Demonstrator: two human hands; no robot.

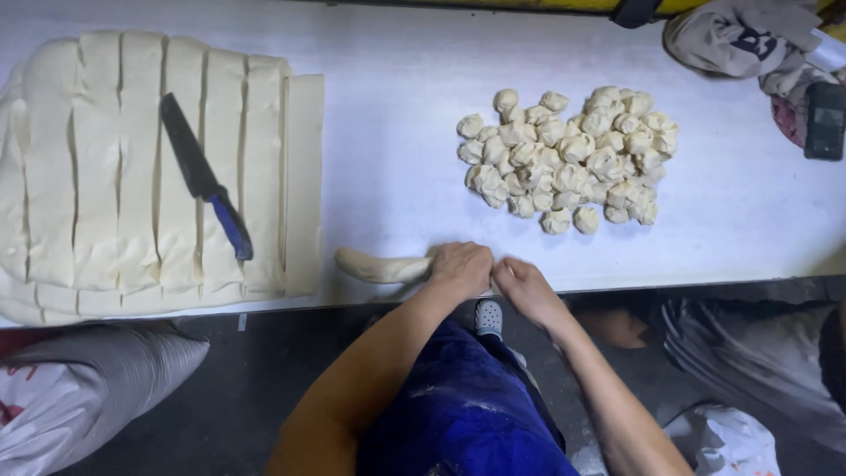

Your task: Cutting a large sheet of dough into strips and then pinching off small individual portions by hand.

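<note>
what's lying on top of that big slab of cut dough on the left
A knife with a dark blade and blue handle lies across the dough slab. Whatever is beneath the slab is covered.

hands at the table edge: two, left hand [460, 267] and right hand [522, 284] | pale dough rope [379, 266]: one | blue-handled black-bladed knife [204, 178]: one | flat pale dough slab cut in strips [132, 167]: one, roughly eight strips | small knotted dough lumps in a heap [568, 159]: too many to count, several dozen | grey sack [88, 388]: one

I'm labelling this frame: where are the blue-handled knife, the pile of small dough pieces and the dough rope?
Blue-handled knife [231, 225]: head view, on the handle.
Pile of small dough pieces [568, 159]: head view, pile's middle.
Dough rope [379, 266]: head view, mid-length.
</note>
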